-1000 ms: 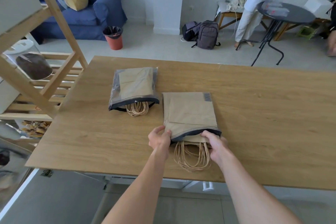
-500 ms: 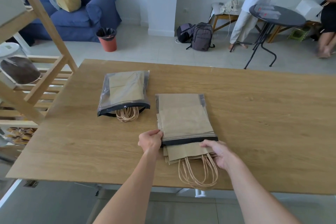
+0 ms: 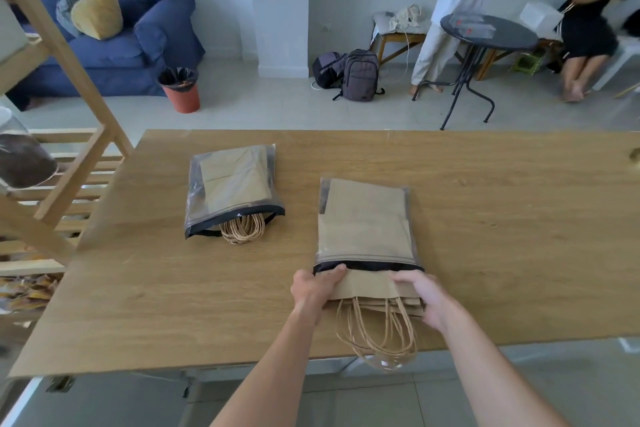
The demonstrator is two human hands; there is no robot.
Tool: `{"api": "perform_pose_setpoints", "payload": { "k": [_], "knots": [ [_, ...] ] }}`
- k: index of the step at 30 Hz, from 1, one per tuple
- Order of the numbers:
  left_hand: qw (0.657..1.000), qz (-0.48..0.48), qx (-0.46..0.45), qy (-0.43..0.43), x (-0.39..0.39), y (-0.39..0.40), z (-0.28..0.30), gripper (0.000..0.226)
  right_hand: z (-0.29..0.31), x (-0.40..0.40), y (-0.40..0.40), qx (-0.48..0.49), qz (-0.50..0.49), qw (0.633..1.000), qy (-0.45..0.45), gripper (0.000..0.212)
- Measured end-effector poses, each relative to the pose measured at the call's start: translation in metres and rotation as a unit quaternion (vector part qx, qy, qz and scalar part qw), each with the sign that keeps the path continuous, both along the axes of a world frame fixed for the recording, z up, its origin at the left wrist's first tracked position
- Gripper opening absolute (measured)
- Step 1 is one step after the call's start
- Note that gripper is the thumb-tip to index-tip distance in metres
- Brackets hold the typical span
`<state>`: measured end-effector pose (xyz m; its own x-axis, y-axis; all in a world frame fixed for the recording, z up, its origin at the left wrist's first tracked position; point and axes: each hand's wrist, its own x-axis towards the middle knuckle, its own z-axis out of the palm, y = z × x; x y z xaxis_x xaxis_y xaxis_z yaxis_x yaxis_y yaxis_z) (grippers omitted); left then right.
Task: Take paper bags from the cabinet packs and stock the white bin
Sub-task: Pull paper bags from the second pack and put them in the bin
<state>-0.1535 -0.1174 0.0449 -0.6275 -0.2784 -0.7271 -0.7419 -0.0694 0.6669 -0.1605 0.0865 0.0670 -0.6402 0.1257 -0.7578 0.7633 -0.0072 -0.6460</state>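
Compared with a second ago, the paper bags [image 3: 375, 289] stick further out of the near pack [image 3: 365, 229], right of the second pack [image 3: 232, 189], left hand [image 3: 313, 288] pinching its black rim, right hand [image 3: 420, 293] closed on the bags, so extraction progresses; no white bin visible.

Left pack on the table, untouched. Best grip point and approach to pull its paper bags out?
Judging by its pose, grip the looped twine handles that poke out of the left pack's black-edged mouth, coming from the near table edge. The mouth faces that way, and the handles are the only exposed part.
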Motion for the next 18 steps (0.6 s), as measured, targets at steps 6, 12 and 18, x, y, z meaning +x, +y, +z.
{"api": "perform_pose_setpoints", "payload": {
  "k": [6, 12, 18],
  "knots": [
    [0.99, -0.058, 0.118, -0.047, 0.014, -0.024, -0.003, 0.053, -0.004, -0.001, -0.002, 0.068, 0.026, 0.997, -0.002, 0.071],
    [0.943, -0.239, 0.21, -0.094, 0.028, -0.051, 0.007, 0.044, 0.015, -0.002, -0.005, 0.033, 0.052, 0.998, -0.023, 0.04],
    [0.882, -0.353, 0.289, -0.122, 0.058, -0.055, 0.008, 0.023, 0.02, 0.007, 0.004, -0.006, 0.037, 0.999, 0.001, 0.037]
  ]
}}
